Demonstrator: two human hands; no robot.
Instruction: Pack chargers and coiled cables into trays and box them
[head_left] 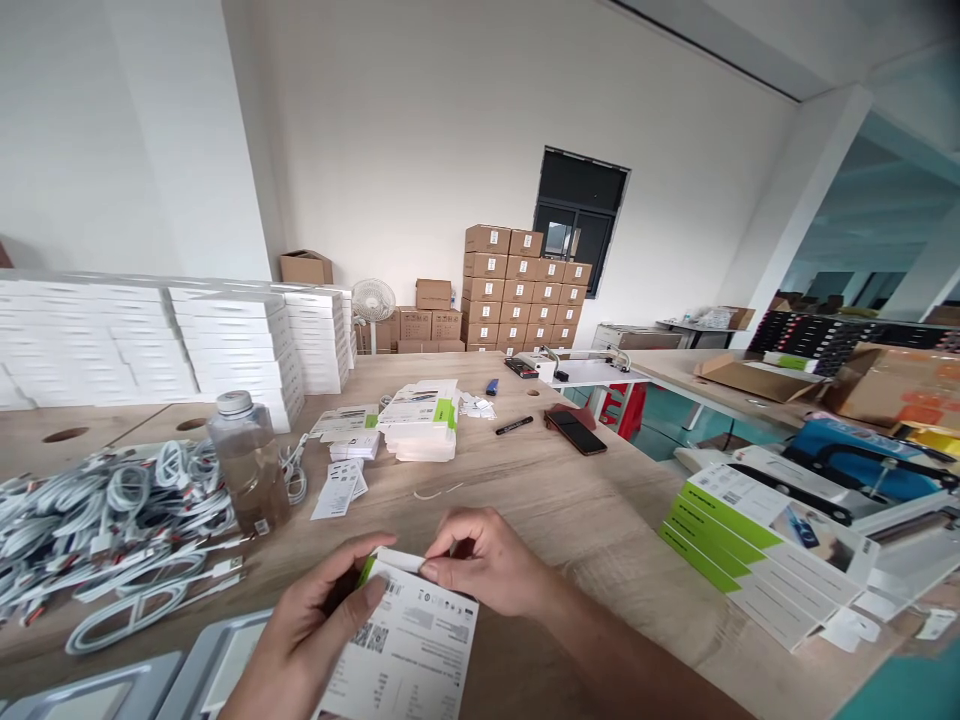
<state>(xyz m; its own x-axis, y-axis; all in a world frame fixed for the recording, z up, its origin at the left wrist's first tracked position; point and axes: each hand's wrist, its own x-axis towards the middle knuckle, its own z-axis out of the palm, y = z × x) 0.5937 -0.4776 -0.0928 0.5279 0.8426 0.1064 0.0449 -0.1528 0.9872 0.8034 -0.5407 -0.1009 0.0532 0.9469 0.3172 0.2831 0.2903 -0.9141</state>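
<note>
A white and green printed box (420, 650) is held low in front of me over the wooden table. My left hand (315, 620) is closed round its left side, thumb lying on the printed face beside a barcode. At the box's top end, my right hand (480, 565) pinches the edge near a white flap (401, 560). The box's lower end runs out of view. Just beyond lie white printed cards (339, 490) and a stack of white and green box sleeves (418, 420). Grey-white cables (142, 510) are heaped to the left.
A water bottle (247, 465) stands near the cables. Grey trays (217, 665) lie front left. A marker (514, 425) and phone (581, 432) lie mid-table. Stacked green-edged boxes (757, 560) stand right, by a sealing machine (870, 475). White box stacks (232, 345) line the left.
</note>
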